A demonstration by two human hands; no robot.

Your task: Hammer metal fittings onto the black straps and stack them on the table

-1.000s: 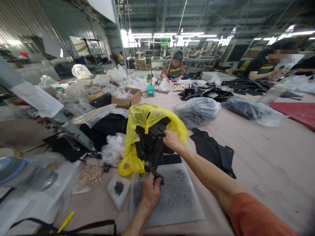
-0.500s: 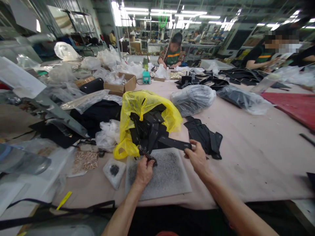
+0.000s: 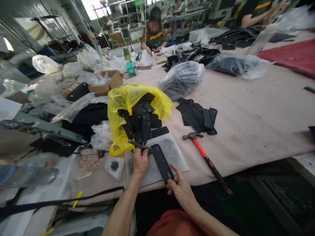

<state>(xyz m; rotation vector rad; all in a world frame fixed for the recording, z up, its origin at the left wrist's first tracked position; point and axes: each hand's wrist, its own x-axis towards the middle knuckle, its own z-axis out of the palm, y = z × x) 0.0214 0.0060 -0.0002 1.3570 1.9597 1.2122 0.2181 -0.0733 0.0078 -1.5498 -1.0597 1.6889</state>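
The right hand [image 3: 178, 186] pinches the near end of a black strip [image 3: 161, 163], which slants over the board [image 3: 177, 155] and past its near edge; the left hand [image 3: 140, 161] clasps a dark metal tool [image 3: 134, 143] near the board's far left corner. The strip, probably light, fairly stiff and sturdy, suits a hold by its ends, and appears flat, matte and round-cornered.
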